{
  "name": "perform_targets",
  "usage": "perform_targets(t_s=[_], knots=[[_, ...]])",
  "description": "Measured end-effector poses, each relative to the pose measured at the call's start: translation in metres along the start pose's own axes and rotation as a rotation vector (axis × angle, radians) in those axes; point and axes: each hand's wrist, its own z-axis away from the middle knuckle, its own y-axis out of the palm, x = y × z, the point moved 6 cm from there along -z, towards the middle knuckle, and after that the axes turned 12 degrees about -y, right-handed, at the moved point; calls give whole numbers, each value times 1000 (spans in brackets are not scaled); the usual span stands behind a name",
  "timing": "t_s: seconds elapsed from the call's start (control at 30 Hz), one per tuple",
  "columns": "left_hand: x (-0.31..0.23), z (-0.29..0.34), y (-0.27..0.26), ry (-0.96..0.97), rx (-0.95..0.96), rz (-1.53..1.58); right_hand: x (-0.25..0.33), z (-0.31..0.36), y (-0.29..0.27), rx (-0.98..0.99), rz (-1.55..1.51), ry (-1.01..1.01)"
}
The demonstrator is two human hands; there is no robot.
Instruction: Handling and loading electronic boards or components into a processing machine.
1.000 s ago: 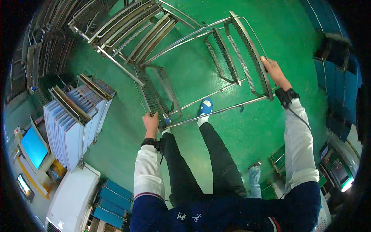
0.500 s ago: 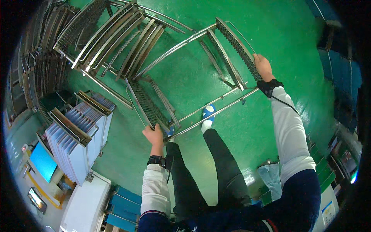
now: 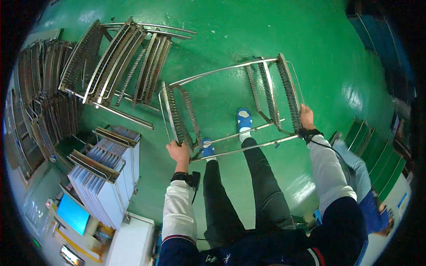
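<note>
Your left grip [image 3: 179,155] is wrapped round the metal rack [image 3: 244,148] at its left end, right grip [image 3: 306,119] round its right; rack's mid-scene over the green floor [image 3: 328,66], right of the grouped racks [image 3: 123,60]. Load both hands evenly, keep ends level, watch the near rail around your blue slippers [image 3: 244,120].

Floor [image 3: 222,40]: green, shiny;
Metal racks [image 3: 120,68]: grouped on it, upper left;
White-panel rack [image 3: 104,188]: on it, left;
Blue slippers [image 3: 244,121]: worn, on it
</note>
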Motion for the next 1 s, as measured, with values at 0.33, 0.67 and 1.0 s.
perform_targets(t_s=[0.33,0.67,1.0], knots=[[-34,3,-10,292,17,49,-56,205,-41,-388,-250,427],[10,21,3,159,17,294,-3,103,-51,-348,-96,244],[8,9,5,66,-58,104,-23,60,-8,-220,40,337]])
